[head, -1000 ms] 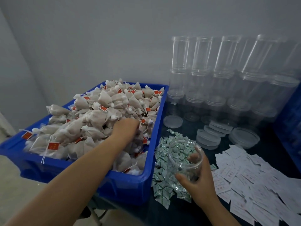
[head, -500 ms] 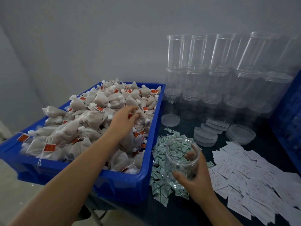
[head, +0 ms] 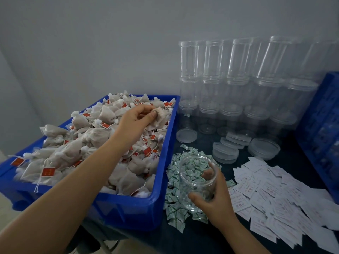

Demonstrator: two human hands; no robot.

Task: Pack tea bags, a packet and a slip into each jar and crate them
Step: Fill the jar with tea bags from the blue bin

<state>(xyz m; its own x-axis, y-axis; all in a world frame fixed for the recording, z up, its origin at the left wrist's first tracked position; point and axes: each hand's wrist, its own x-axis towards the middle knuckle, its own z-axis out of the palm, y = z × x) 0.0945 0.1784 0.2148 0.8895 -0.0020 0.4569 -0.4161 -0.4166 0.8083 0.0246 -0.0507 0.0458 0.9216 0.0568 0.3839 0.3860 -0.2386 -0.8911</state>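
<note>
A blue bin (head: 128, 208) at the left is heaped with pale mesh tea bags (head: 88, 136) carrying red tags. My left hand (head: 136, 119) is raised over the heap and pinches one tea bag (head: 160, 117) between thumb and fingers. My right hand (head: 214, 197) grips a clear open jar (head: 197, 173) that stands on a pile of small green-and-white packets (head: 176, 211) just right of the bin. White paper slips (head: 275, 195) are spread over the dark table to the right of the jar.
Stacks of empty clear jars (head: 236, 85) line the wall at the back right. Loose clear lids (head: 225, 151) lie in front of them. A blue crate (head: 322, 118) stands at the far right edge.
My left hand has risen out of the heap and moved away from me with a tea bag pinched in it. The right hand keeps its hold on the jar.
</note>
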